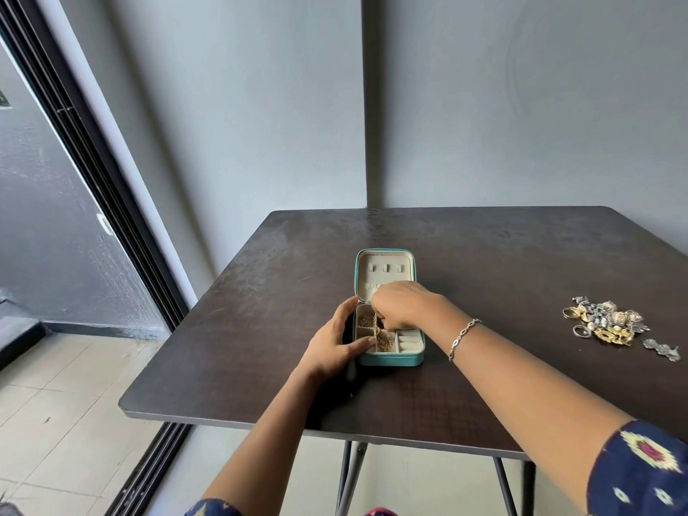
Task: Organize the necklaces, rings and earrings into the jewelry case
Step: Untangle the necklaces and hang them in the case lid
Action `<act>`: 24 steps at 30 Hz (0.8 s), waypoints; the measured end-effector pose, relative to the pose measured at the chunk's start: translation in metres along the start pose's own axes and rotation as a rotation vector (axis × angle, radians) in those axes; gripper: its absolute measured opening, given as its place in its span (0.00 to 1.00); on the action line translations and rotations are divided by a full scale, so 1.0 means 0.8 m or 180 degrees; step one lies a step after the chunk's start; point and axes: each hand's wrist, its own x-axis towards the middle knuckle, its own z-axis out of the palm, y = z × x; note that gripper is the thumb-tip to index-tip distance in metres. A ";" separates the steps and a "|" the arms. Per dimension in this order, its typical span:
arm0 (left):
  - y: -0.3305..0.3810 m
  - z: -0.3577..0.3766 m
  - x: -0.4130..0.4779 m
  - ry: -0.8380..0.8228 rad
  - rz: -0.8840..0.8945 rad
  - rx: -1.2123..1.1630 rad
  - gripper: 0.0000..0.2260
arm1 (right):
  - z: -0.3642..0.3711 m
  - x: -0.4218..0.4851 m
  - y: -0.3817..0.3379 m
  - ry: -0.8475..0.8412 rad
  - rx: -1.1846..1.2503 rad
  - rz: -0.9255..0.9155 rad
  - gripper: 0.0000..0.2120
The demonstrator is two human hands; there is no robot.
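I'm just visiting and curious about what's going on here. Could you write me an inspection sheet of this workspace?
Surface: dark brown table.
Job's things: open teal jewelry case, partly filled; loose jewelry pile on the table's right side.
Clutter: nothing seen.
Grips: left hand holds the case's side; right hand pinches a gold chain over the case.
Cables: nothing seen.
Surroundings: grey wall, sliding door frame, tiled floor.

A matt dark wood-look table (484,255) bears a teal leather-look case (387,360), cream velvety lining, and shiny metal jewelry (610,324).
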 end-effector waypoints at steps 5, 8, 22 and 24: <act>0.001 0.000 -0.001 0.0012 -0.0018 0.0010 0.39 | 0.003 -0.003 0.004 0.0065 0.0087 -0.0065 0.18; 0.000 -0.001 0.000 0.0022 -0.0027 0.0026 0.39 | 0.004 -0.003 0.006 0.0068 0.0223 -0.0084 0.18; 0.002 -0.001 -0.001 0.0013 -0.0034 0.0016 0.38 | 0.001 0.003 -0.002 -0.0138 0.0016 0.0085 0.15; 0.001 -0.001 -0.001 0.0014 -0.0030 -0.0003 0.38 | 0.001 0.003 0.000 -0.0196 0.0037 0.0059 0.17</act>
